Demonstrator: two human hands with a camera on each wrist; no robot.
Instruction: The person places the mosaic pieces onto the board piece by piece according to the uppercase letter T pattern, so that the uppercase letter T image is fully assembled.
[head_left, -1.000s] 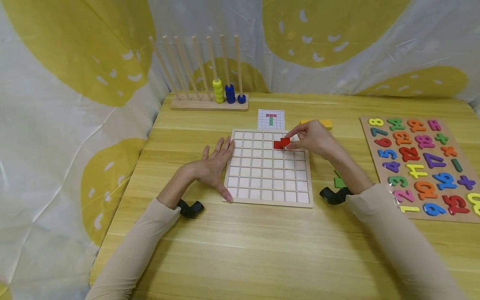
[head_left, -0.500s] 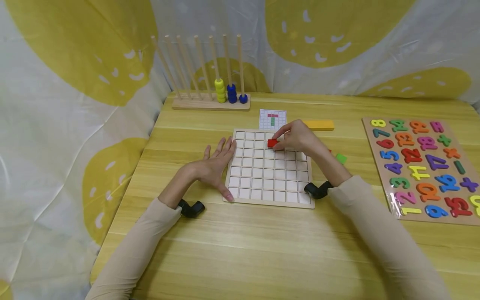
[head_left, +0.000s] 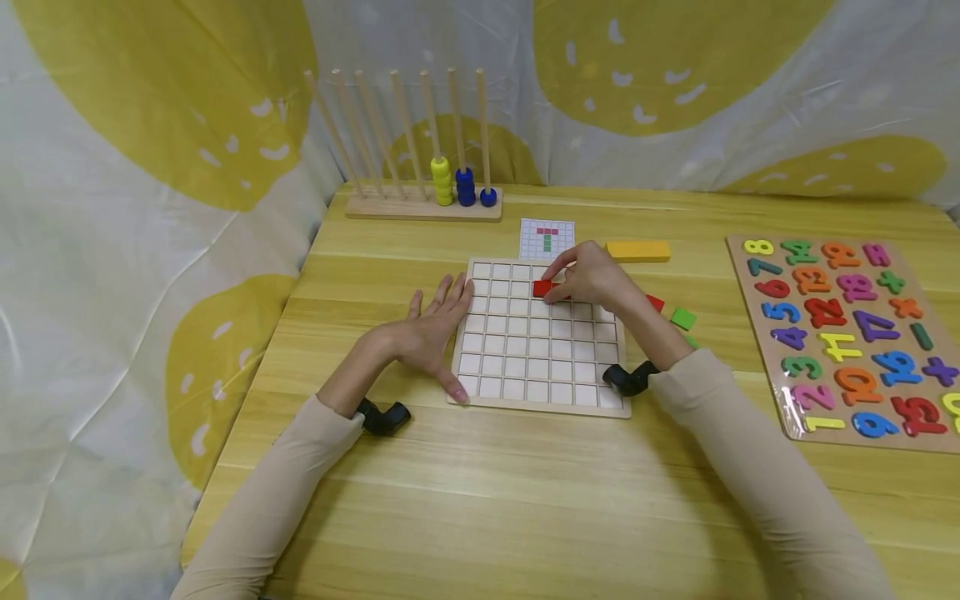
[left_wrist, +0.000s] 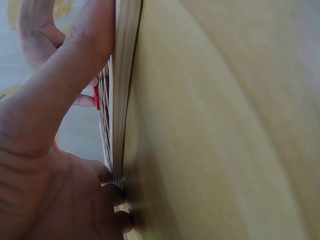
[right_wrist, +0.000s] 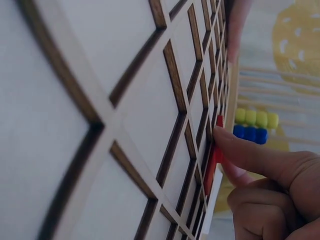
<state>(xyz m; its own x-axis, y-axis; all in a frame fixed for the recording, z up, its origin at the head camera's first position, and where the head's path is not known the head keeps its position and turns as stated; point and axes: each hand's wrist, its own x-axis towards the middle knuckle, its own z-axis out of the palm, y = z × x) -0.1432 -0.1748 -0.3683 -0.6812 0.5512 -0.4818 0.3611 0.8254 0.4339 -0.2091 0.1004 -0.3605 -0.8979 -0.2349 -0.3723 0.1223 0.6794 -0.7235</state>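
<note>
A light wooden grid board (head_left: 457,375) with white square cells lies on the table. My right hand (head_left: 596,279) pinches a red square tile (head_left: 542,288) between thumb and fingers, at a cell of the second row from the top. Just right of it, partly covered by the fingers, shows more red in the same row. In the right wrist view the thumb sits against the red tile (right_wrist: 219,122), low at the grid. My left hand (head_left: 427,337) rests along the board's left edge with fingers spread, the thumb near the lower left corner.
Above the board lies a pattern card (head_left: 536,246) with a red and green T. Beyond are a bead-and-peg counter (head_left: 423,208) and a yellow-orange bar (head_left: 637,251). Loose green (head_left: 683,318) and red tiles (head_left: 656,302) lie right of the board, then a number puzzle board (head_left: 825,333).
My right hand has moved left with the red tile, from over another red tile to the cell beside it, then lowered slightly. The left hand stays on the board's edge.
</note>
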